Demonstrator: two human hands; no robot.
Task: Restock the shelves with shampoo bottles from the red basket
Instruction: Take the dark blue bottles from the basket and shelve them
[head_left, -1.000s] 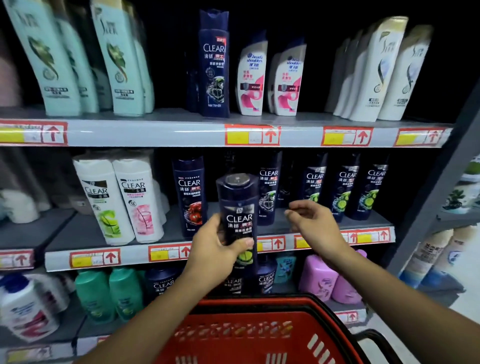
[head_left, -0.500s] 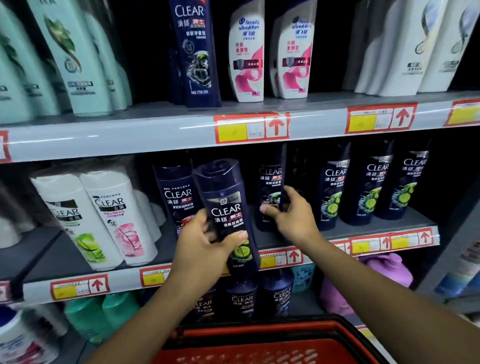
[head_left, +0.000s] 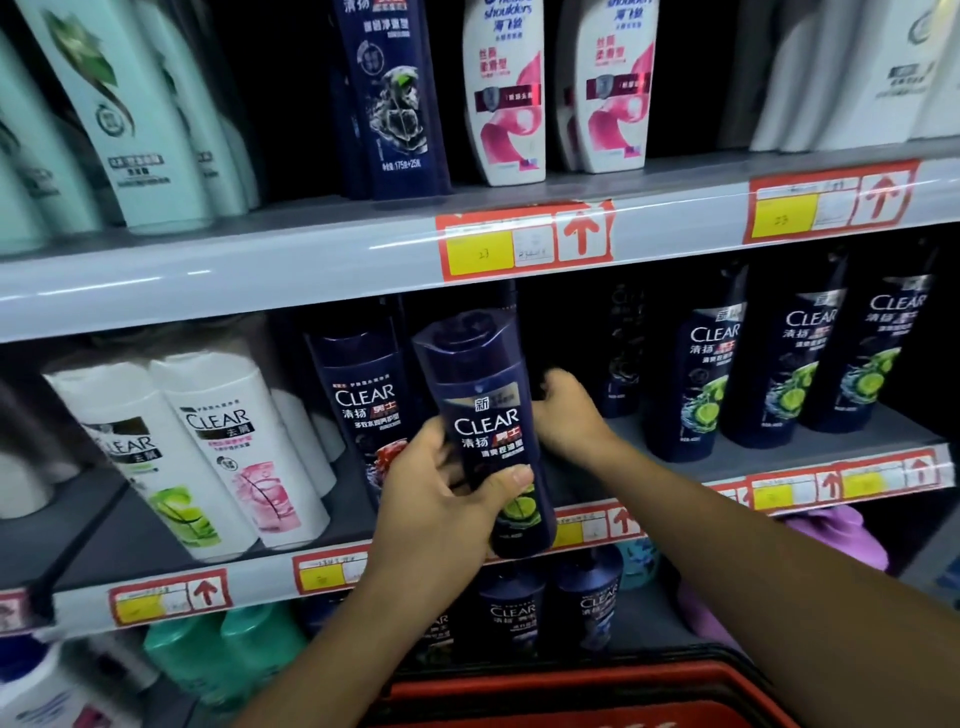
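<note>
A: Where is the shampoo bottle (head_left: 485, 431) at this moment?

B: The left hand (head_left: 441, 499) holds it up in front of the middle shelf (head_left: 831, 447), tilted a little, near the gap between the dark bottles. The thumb (head_left: 506, 480) crosses the lower label and the fingers wrap round the back, so the grip is closed firmly on the lower half.

A: And the right hand (head_left: 566, 415)?

B: It reaches further in, behind the held bottle. Its fingers curl round something dark at the back of the shelf, probably another bottle, but the picture does not show clearly what it has.

A: How would the bottle handle?

B: It looks like stiff, glossy plastic, likely full and fairly weighty for one hand. A smooth wall like that could slip, so the waist or lower body is the sensible place to hold, not the cap.

A: What can be read?

B: The label says CLEAR in white, with Chinese characters under it and a green lime picture below the thumb. The row of bottles to the right (head_left: 789, 358) shows the same word and lime. The white bottles on the left (head_left: 228, 447) also read CLEAR. On the upper shelf, pink and white bottles (head_left: 511, 93) carry "shoulders". The yellow price tag (head_left: 480, 252) shows 23.

A: And the red basket (head_left: 571, 696)?

B: Only its rim shows, nearest the person, at the bottom edge.
</note>
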